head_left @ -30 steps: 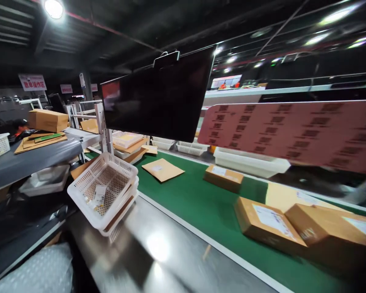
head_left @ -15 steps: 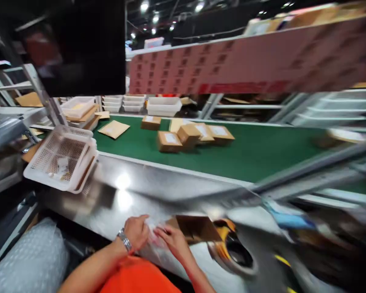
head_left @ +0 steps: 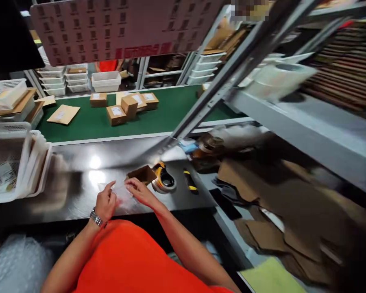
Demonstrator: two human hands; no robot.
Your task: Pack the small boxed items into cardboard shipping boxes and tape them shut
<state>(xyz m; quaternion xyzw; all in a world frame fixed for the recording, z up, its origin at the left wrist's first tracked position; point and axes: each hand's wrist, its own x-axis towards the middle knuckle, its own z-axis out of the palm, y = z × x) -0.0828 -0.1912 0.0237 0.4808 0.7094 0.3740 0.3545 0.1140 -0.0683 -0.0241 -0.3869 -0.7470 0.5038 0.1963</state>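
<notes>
A clear, crinkled piece of plastic (head_left: 121, 193) spans the gap between my hands above the metal table (head_left: 79, 179). My left hand (head_left: 106, 202), with a metal watch at the wrist, is curled at its left edge, index finger raised. My right hand (head_left: 140, 192) pinches the plastic's right side between thumb and fingers. Just behind the right hand stands a small open cardboard box (head_left: 148, 174), partly covered by the fingers. To its right is a yellow and black tape dispenser (head_left: 163, 179). Farther right lies a yellow and black box cutter (head_left: 190, 182).
Beyond the table, a green conveyor belt (head_left: 88, 127) carries cartons (head_left: 116, 115) and a padded envelope (head_left: 63, 114). White baskets (head_left: 45, 171) stand at the left. Flattened cardboard (head_left: 280, 203) fills the right, below a grey shelf (head_left: 317, 130). Bubble wrap (head_left: 18, 264) is at lower left.
My view has swung to the right and down, bringing the shelf and flattened cardboard into sight. Both hands stay at the plastic in front of the small box.
</notes>
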